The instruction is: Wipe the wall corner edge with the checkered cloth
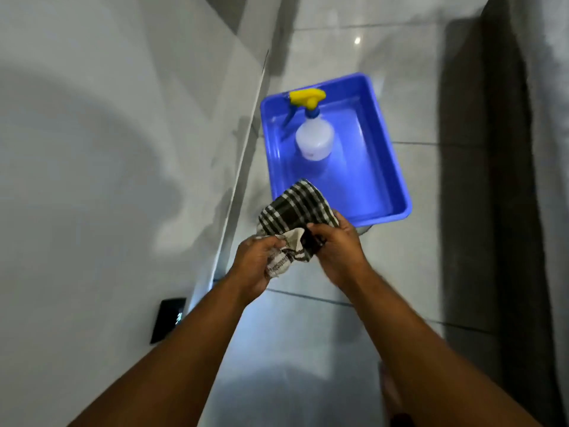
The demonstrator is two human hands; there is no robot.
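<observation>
The black-and-white checkered cloth [294,215] is bunched between both of my hands, above the tiled floor. My left hand [254,265] grips its lower pale end. My right hand [337,249] pinches the dark folded part from the right. The wall corner edge [243,161], a thin metal strip, runs down the grey wall just left of the cloth; the cloth is close to it, and I cannot tell if they touch.
A blue plastic tray [397,177] lies on the floor beyond my hands, with a white spray bottle [314,138] with a yellow trigger head standing in it. A black wall switch plate [167,318] sits low on the left wall. A dark wall [498,180] closes the right side.
</observation>
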